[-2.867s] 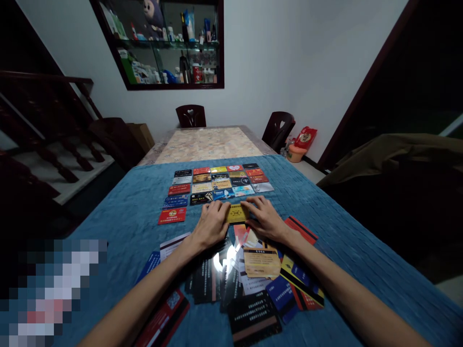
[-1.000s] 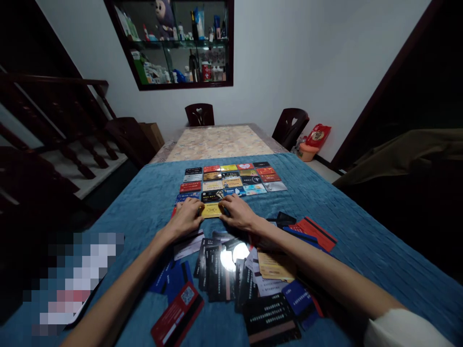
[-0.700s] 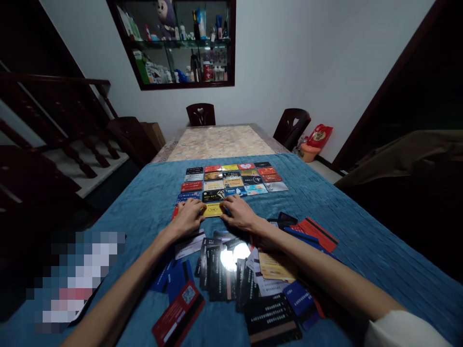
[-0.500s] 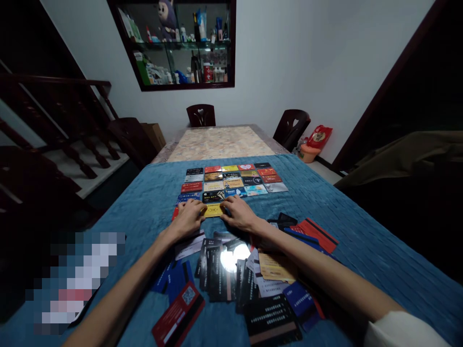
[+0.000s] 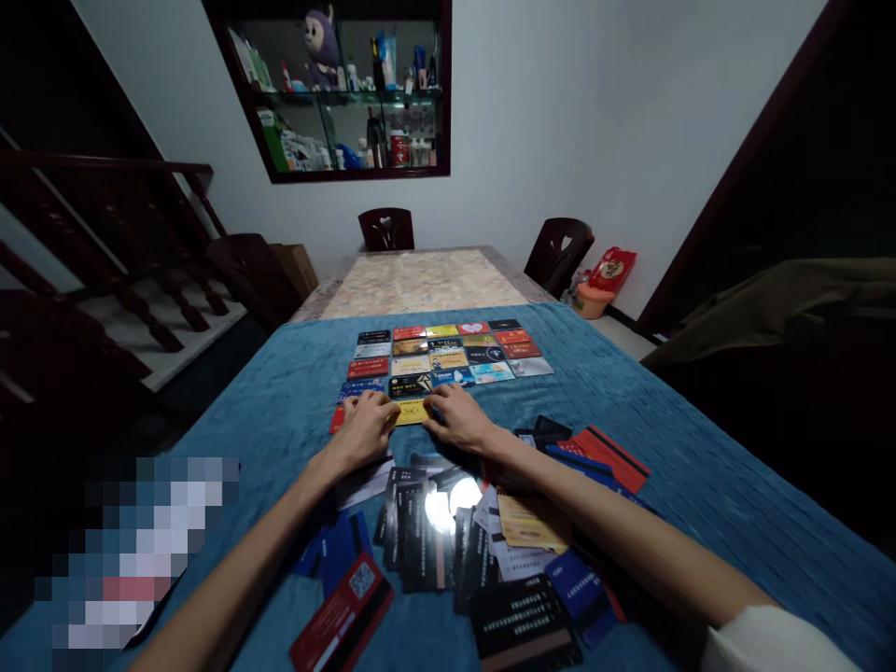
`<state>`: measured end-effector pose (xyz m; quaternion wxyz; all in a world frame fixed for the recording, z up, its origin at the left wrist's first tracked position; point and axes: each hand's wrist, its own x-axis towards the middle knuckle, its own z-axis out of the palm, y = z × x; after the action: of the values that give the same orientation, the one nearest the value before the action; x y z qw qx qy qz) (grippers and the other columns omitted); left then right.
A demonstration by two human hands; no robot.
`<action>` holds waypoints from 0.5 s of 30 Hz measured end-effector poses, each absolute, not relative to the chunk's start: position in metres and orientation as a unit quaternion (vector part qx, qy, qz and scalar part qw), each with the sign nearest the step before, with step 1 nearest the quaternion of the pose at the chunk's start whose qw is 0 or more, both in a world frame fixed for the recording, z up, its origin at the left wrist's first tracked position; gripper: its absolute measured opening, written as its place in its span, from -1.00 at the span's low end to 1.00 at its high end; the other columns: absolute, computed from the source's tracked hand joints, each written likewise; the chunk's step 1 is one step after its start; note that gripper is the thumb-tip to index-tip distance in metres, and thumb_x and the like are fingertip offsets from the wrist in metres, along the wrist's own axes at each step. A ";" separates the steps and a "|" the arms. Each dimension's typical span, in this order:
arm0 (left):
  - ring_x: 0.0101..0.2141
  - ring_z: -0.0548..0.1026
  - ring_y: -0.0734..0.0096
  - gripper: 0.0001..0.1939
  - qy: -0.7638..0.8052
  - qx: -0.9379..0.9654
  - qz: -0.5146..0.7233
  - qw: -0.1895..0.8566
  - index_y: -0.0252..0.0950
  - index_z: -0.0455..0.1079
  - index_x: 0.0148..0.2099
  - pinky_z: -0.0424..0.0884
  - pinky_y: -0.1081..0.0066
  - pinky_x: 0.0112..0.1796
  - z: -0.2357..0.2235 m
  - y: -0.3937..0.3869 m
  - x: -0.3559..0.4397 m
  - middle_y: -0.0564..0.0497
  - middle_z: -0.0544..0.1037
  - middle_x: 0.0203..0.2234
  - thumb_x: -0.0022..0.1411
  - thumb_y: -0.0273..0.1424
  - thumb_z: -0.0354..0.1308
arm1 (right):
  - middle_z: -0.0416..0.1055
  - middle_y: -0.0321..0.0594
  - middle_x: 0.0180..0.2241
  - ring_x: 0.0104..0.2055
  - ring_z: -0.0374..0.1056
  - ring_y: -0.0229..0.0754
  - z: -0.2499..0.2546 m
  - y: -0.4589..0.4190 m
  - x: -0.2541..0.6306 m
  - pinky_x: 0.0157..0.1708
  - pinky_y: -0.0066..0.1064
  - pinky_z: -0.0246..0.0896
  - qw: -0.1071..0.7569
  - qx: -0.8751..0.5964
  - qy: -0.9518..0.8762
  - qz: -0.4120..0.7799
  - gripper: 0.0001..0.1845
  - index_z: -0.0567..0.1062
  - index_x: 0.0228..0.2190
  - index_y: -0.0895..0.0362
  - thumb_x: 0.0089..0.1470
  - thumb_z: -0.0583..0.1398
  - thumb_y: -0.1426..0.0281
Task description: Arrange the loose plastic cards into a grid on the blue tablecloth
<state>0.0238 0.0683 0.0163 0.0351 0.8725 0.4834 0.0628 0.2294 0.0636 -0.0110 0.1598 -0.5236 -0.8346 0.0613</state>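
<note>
A yellow card lies flat on the blue cloth, just below a black card with a gold diamond design. My left hand has its fingers on the yellow card's left end and partly covers a red card. At the right end, the fingers of my right hand pinch the same card. Beyond my hands, several cards lie face up in tidy rows, a red one among them. Nearer to me a loose pile spreads under my forearms, with black cards, a tan card and a dark red card.
The blue cloth covers the near part of a long table. Dark chairs stand around its far end. A pixelated object lies at the left. A brown cloth drapes over something at the right.
Both hands have carried the yellow card left from above the pile to the row, beside the red card. Over the last half second they have hardly moved; the view has tilted slightly up.
</note>
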 end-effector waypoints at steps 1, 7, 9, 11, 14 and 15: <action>-0.01 0.33 0.08 -0.76 0.482 0.873 0.062 0.032 -0.25 0.49 -0.20 0.15 0.05 -0.05 0.016 0.068 0.024 -0.12 0.50 -0.10 0.29 -0.51 -0.01 | 0.43 -0.03 -0.06 -0.02 0.26 -0.02 -0.010 0.063 0.229 -0.05 -0.27 0.17 0.158 -0.524 -0.835 0.061 -0.72 0.53 -0.13 0.17 0.20 0.19 0.27; -0.02 0.34 0.10 -0.77 0.475 0.877 0.067 0.028 -0.27 0.48 -0.23 0.15 0.07 -0.06 0.014 0.068 0.024 -0.11 0.49 -0.13 0.31 -0.49 -0.02 | 0.41 -0.04 -0.07 -0.04 0.26 -0.03 -0.005 0.059 0.227 -0.07 -0.28 0.17 0.147 -0.536 -0.830 0.056 -0.75 0.54 -0.14 0.14 0.22 0.17 0.29; -0.02 0.34 0.10 -0.76 0.474 0.877 0.071 0.026 -0.27 0.48 -0.21 0.16 0.07 -0.06 0.013 0.068 0.025 -0.12 0.49 -0.13 0.33 -0.48 -0.03 | 0.41 -0.05 -0.07 -0.04 0.27 -0.04 -0.003 0.057 0.226 -0.07 -0.28 0.17 0.147 -0.537 -0.829 0.057 -0.74 0.54 -0.13 0.14 0.22 0.16 0.30; -0.03 0.34 0.10 -0.75 0.472 0.878 0.074 0.022 -0.27 0.49 -0.20 0.16 0.07 -0.06 0.012 0.067 0.025 -0.12 0.50 -0.13 0.34 -0.47 -0.05 | 0.42 -0.05 -0.07 -0.05 0.27 -0.04 -0.001 0.057 0.226 -0.07 -0.29 0.16 0.144 -0.535 -0.831 0.056 -0.75 0.55 -0.13 0.14 0.23 0.15 0.31; -0.03 0.34 0.08 -0.74 0.463 0.883 0.073 0.012 -0.27 0.49 -0.19 0.16 0.04 -0.06 0.013 0.067 0.025 -0.13 0.50 -0.15 0.34 -0.45 -0.04 | 0.42 -0.05 -0.07 -0.05 0.27 -0.04 -0.001 0.059 0.228 -0.09 -0.29 0.16 0.130 -0.528 -0.838 0.051 -0.77 0.56 -0.16 0.13 0.22 0.15 0.34; -0.02 0.34 0.07 -0.75 0.461 0.884 0.073 0.009 -0.27 0.49 -0.20 0.16 0.04 -0.06 0.013 0.067 0.025 -0.13 0.51 -0.15 0.34 -0.45 -0.04 | 0.42 -0.05 -0.08 -0.06 0.27 -0.04 -0.002 0.060 0.229 -0.10 -0.30 0.16 0.126 -0.525 -0.840 0.052 -0.78 0.55 -0.16 0.13 0.21 0.16 0.35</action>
<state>0.0250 0.0667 0.0128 0.0089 0.8841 0.4615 0.0730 0.2288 0.0603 -0.0019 0.1264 -0.5248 -0.8402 0.0518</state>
